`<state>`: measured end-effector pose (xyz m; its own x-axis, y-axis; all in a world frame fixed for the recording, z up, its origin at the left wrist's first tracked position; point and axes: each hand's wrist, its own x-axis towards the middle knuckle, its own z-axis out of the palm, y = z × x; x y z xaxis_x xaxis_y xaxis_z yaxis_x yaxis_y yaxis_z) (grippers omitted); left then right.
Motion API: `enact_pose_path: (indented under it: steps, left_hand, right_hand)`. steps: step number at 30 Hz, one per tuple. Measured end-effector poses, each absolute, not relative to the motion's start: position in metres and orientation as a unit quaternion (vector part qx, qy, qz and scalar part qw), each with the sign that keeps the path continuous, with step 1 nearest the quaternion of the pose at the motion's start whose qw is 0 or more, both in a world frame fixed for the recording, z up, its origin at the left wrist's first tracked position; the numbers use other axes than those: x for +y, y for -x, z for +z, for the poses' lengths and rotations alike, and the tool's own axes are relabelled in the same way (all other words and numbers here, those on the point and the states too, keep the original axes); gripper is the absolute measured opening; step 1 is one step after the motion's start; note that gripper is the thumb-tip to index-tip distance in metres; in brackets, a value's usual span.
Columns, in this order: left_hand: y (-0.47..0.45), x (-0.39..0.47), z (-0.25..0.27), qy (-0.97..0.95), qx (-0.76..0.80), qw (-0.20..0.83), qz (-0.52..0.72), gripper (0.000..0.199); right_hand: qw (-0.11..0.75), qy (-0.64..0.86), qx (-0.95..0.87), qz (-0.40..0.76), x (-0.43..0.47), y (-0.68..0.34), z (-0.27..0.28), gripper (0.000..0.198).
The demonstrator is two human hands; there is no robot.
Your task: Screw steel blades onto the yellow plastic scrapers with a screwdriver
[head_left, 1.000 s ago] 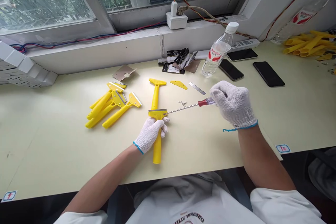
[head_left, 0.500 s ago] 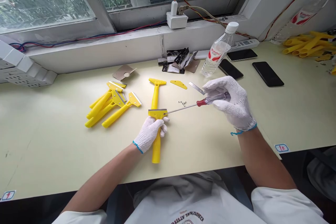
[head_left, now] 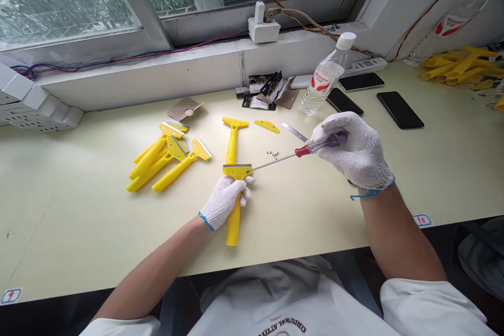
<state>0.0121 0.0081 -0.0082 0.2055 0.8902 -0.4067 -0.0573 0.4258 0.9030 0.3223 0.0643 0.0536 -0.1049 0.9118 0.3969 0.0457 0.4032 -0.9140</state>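
Observation:
My gloved left hand (head_left: 226, 199) grips a yellow scraper (head_left: 233, 223) just below its head, with the metal blade edge facing away from me. In my gloved right hand (head_left: 356, 149) is a screwdriver (head_left: 303, 151) with a red and clear purple handle; its tip meets the right side of the scraper head. Beyond the held scraper lies another yellow handle (head_left: 233, 144). To its right are a loose yellow cover plate (head_left: 266, 126), a bare blade (head_left: 294, 132) and several small screws (head_left: 271, 154).
Several yellow scrapers (head_left: 169, 157) lie in a pile at left, with a brown card piece (head_left: 186, 109) behind. Black packaging (head_left: 268, 89), a water bottle (head_left: 323, 76) and phones (head_left: 400, 110) stand or lie toward the back. More yellow handles (head_left: 460, 65) are heaped at far right.
My right hand has closed from a loose hold into a tighter grip around the screwdriver handle and shifted slightly right. The left hand and scraper stay nearly in place.

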Motion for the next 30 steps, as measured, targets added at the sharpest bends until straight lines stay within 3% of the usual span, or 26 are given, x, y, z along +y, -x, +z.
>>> enact_pose_path:
  steps: [3, 10, 13, 16, 21, 24, 27, 30]
  left_hand:
    - [-0.012, 0.008, -0.010, -0.408, 0.516, 0.664, 0.355, 0.026]
    - [-0.012, 0.008, -0.011, -0.424, 0.515, 0.662, 0.343, 0.027]
    - [-0.012, 0.008, -0.009, -0.418, 0.512, 0.667, 0.344, 0.027]
    - [-0.011, 0.008, -0.009, -0.412, 0.504, 0.676, 0.345, 0.028]
    - [-0.009, 0.009, -0.007, -0.407, 0.499, 0.685, 0.341, 0.029]
    - [-0.009, 0.009, -0.004, -0.395, 0.483, 0.701, 0.346, 0.032]
    - [-0.008, 0.009, -0.003, -0.386, 0.461, 0.719, 0.350, 0.036]
    - [-0.006, 0.008, -0.003, -0.398, 0.441, 0.726, 0.346, 0.031]
  right_hand:
    - [0.571, 0.324, -0.607, 0.447, 0.061, -0.317, 0.052, 0.035]
    - [0.510, 0.332, -0.681, 0.408, 0.061, -0.295, 0.044, 0.016]
    - [0.496, 0.343, -0.645, 0.470, 0.060, -0.284, 0.035, 0.013]
    - [0.538, 0.328, -0.569, 0.528, 0.058, -0.278, 0.034, 0.020]
    - [0.646, 0.389, -0.437, 0.489, 0.068, -0.290, 0.046, 0.038]
    - [0.546, 0.549, -0.435, 0.460, 0.082, -0.310, 0.047, 0.033]
    - [0.325, 0.692, -0.548, 0.341, 0.095, -0.327, 0.038, 0.022]
    - [0.150, 0.761, -0.597, 0.205, 0.105, -0.332, 0.023, 0.026]
